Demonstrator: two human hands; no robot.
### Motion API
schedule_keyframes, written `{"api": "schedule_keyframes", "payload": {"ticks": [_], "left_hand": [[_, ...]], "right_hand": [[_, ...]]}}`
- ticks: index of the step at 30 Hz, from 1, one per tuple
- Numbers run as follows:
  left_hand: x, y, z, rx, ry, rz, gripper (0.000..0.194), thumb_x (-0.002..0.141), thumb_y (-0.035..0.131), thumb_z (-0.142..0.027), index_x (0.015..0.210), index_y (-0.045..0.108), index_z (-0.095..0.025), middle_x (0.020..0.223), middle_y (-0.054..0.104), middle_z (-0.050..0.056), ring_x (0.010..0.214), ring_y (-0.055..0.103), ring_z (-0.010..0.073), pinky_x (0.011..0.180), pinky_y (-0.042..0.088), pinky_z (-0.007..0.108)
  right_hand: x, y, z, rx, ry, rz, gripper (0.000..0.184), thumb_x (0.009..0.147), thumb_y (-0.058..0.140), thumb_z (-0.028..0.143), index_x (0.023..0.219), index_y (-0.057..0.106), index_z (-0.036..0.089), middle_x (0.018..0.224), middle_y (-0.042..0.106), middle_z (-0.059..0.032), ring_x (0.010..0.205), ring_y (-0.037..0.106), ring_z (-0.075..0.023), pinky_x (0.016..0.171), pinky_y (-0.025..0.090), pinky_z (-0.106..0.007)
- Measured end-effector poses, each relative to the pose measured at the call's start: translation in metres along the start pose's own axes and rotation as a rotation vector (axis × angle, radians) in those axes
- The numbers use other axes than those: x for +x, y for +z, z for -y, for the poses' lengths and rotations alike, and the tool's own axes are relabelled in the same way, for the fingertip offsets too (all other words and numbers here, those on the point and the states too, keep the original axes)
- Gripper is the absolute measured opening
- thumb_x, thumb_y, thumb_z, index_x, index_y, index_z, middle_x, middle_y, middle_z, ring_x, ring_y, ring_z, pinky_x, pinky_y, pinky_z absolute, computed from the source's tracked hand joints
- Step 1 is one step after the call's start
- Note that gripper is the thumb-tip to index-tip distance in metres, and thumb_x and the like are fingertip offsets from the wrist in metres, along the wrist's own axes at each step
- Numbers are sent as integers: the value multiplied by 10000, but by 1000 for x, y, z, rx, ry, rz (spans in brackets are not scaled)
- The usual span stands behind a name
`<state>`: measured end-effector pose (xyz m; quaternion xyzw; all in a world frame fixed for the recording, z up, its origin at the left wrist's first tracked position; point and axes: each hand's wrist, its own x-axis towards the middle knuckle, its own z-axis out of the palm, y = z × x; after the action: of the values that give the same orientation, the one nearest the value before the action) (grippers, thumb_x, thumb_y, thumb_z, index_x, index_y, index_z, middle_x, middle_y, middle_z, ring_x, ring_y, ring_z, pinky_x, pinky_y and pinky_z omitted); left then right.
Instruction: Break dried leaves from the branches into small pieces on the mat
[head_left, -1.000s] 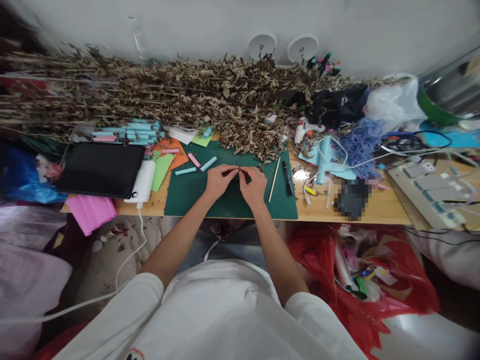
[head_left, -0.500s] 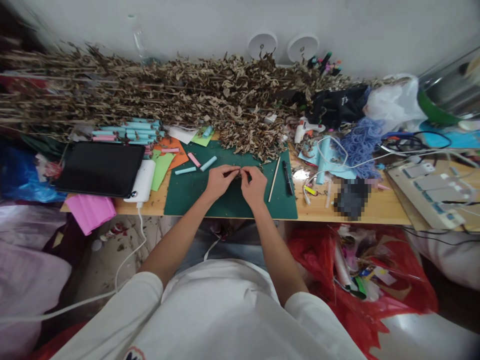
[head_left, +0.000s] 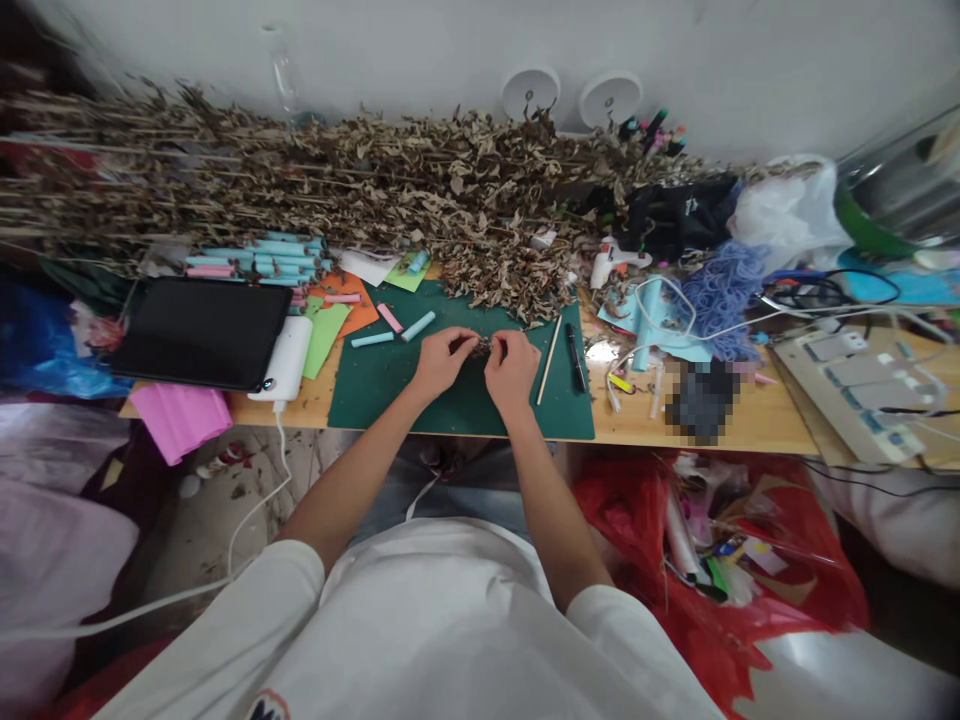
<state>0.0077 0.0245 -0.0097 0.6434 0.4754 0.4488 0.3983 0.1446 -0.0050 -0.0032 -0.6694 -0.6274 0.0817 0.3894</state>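
Observation:
Over the green cutting mat (head_left: 465,405), my left hand (head_left: 441,362) and my right hand (head_left: 512,370) face each other, fingers pinched. A small brown clump of dried leaf (head_left: 483,347) shows between their fingertips, and both hands seem to grip it. Left of them lie two light-blue paper rolls (head_left: 418,327) and a pink paper roll (head_left: 390,318). To the right rest a thin wooden stick (head_left: 549,360) and a black pen (head_left: 576,358). Just beyond my hands, loose dried leaves (head_left: 506,280) spill onto the mat.
Dried leafy stalks (head_left: 337,170) fill the back of the table. At left are a black tablet (head_left: 202,335), a white power bank (head_left: 289,365) and stacked blue rolls (head_left: 281,262). A glue gun (head_left: 619,260), blue yarn (head_left: 724,290) and a power strip (head_left: 862,380) stand right.
My fingertips were close together and have drawn apart slightly, the right hand shifting a little to the right. The brown clump now shows between them.

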Motion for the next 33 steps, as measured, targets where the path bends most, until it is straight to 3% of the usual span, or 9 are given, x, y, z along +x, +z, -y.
{"api": "schedule_keyframes", "payload": {"ticks": [3,8,21,33], "left_hand": [[1,0,2,-23,-21,-26,189,855,648,-341,887,738,-178,843,735,47,760,655,164,723,517,284],[2,0,0,-20,-9,-30,160,853,641,-297,876,746,-178,842,732,52,749,648,164,718,514,290],[3,-1,-1,-25,2,-5,169,872,610,-275,892,741,-171,863,727,61,781,655,171,756,525,299],[1,-1,-8,127,83,0,105,888,609,-243,860,688,-179,836,689,29,758,612,142,723,479,267]], "right_hand": [[-1,0,-2,36,-50,-8,171,936,497,250,906,659,205,924,718,-63,895,633,-212,877,400,-375],[-1,2,-4,102,-158,2,241,927,512,232,1095,684,232,1078,735,-70,1005,656,-216,913,459,-388],[-3,3,-5,57,-209,0,290,983,461,326,1027,729,222,1022,735,-94,961,655,-217,878,474,-375],[-1,0,0,5,-184,31,178,959,459,222,922,629,188,908,667,-84,871,582,-218,785,421,-341]]}}
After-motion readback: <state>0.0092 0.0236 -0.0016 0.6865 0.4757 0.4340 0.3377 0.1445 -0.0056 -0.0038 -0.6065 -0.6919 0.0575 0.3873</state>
